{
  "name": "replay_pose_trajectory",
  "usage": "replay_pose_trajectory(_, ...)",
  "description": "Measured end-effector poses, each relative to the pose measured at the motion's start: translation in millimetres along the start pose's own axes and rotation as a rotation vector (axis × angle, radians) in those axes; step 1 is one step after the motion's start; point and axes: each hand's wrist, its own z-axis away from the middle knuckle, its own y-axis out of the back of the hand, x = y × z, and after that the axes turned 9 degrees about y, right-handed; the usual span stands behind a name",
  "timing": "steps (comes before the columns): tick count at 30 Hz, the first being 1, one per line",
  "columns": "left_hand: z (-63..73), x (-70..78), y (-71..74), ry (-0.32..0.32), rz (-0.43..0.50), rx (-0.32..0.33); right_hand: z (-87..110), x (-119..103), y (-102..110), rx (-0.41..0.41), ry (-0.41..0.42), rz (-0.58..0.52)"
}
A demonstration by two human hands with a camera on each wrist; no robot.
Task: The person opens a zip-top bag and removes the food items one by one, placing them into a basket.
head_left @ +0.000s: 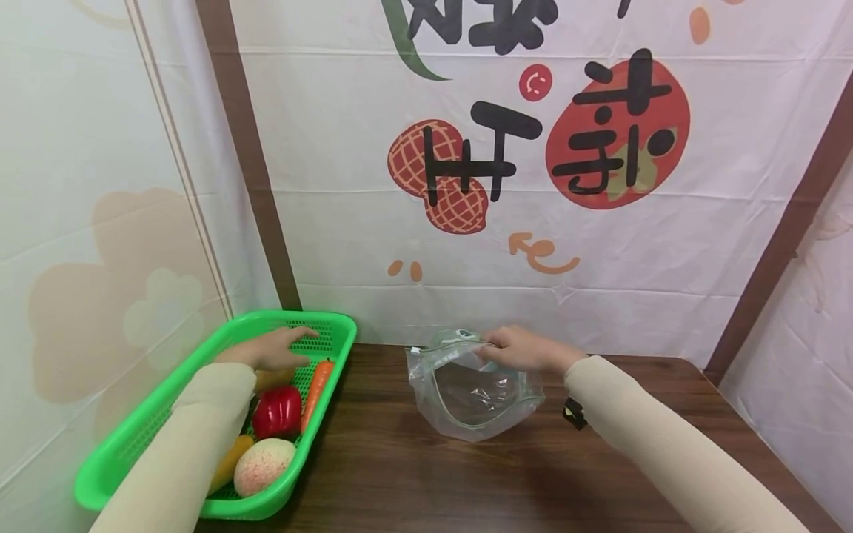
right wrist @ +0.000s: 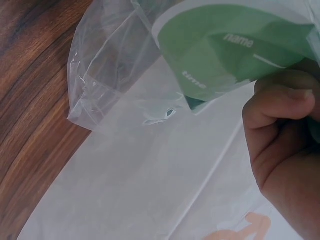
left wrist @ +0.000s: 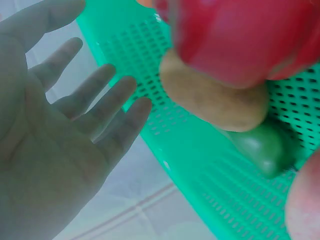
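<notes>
My left hand (head_left: pixel 269 349) reaches over the far part of a green basket (head_left: pixel 343 329), its fingers spread and holding nothing. Below it lie a brown potato (left wrist: pixel 212 95), a red bell pepper (head_left: pixel 277 412) and a carrot (head_left: pixel 316 394). In the left wrist view a dark green vegetable (left wrist: pixel 265 147) shows partly under the potato. My right hand (head_left: pixel 523 348) pinches the rim of a clear zip bag (head_left: pixel 460 426), whose mouth gapes toward me. The right wrist view shows the bag's green label (right wrist: pixel 225 50); the fingers are curled at its edge.
A pale pink-speckled round fruit (head_left: pixel 264 468) and a yellow item (head_left: pixel 231 465), partly covered by my left sleeve, lie in the basket's near end. A small black object (head_left: pixel 574 413) sits beside my right sleeve on the wooden table (head_left: pixel 533 481). A printed cloth (head_left: pixel 333 222) hangs behind.
</notes>
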Motion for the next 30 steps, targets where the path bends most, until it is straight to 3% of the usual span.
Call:
replay_pose_trajectory(8, 2.2, 30.1, 4.4, -0.084, 0.007, 0.010, 5.1, -2.1, 2.5, -0.001, -0.029, -0.019)
replay_pose_trajectory(18, 3.0, 84.1, 0.4, -0.175, -0.031, -0.025, 8.4, 1.3, 2.6, 0.005, -0.012, -0.008)
replay_pose_trajectory(30, 6.3, 134.0, -7.4, -0.235, -0.035, -0.071, 26.6, 6.1, 7.4, -0.002, -0.051, 0.001)
